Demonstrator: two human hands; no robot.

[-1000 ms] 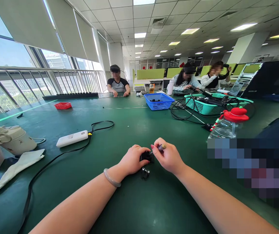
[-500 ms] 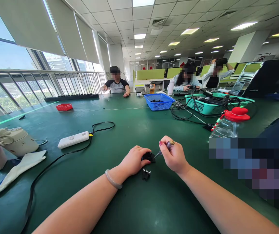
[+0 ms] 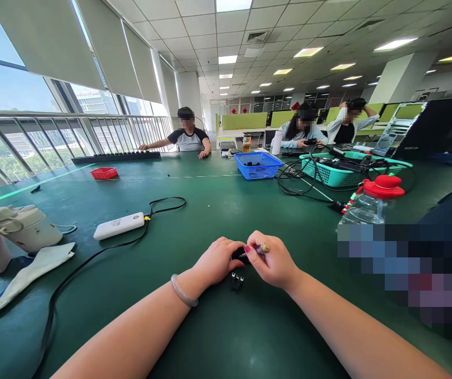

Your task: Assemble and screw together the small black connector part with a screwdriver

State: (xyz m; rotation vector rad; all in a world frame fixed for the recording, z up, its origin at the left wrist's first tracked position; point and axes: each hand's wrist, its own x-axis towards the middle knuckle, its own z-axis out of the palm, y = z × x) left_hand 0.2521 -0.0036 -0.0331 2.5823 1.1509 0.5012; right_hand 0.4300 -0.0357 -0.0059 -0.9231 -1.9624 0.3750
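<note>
My left hand [image 3: 217, 260] is closed around a small black plastic part [image 3: 237, 253] on the green table; its fingers cover much of it. The fingers of my right hand [image 3: 275, 260] wrap round a screwdriver [image 3: 264, 248], whose handle end pokes out at the right. Its shaft points left, low over the black part; whether the tip touches it cannot be made out. Just below, nearer to me, lies another small black piece with shiny metal prongs [image 3: 237, 281], touched by neither hand.
A white power strip [image 3: 119, 226] with a black cable lies left. Farther off are a red tray [image 3: 104, 173], a blue basket [image 3: 258, 166] and a teal basket [image 3: 332, 176] of cables. A red-lidded bottle [image 3: 372, 202] stands right. Several people sit across the table.
My right hand has moved left and slightly down, bringing the screwdriver lower and close to my left fingers. My left hand stays put. A person across has stretched an arm toward the black rack.
</note>
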